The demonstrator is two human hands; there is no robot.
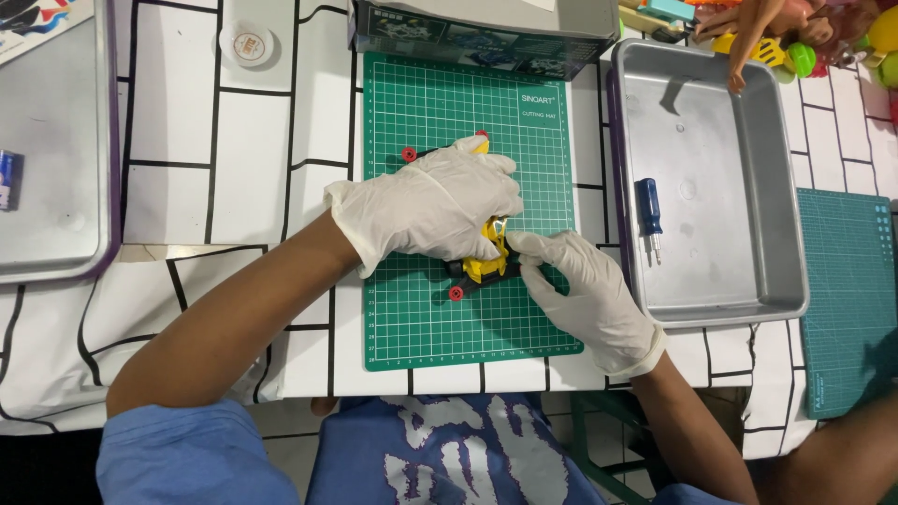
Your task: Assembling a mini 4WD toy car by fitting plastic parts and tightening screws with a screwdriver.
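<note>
Yellow toy vehicle (pixel 486 262) between both gloved hands

A toy-repair workbench: green cutting mat (pixel 421 103), metal tray (pixel 739 187) with screwdriver (pixel 648 208), heaped toys (pixel 795 37)

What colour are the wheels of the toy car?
Red, on the yellow toy car; the head view shows a wheel best.

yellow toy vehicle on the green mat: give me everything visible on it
The yellow toy vehicle looks like hard plastic: yellow body, black underparts, small red wheels, one showing at its near-left end. It lies on the green cutting mat, mostly covered by two white-gloved hands. The left hand presses over it from above; the right hand pinches its right side with the fingertips. A yellow tip and two more red wheels show beyond the left hand; whether they are attached is unclear.
</note>
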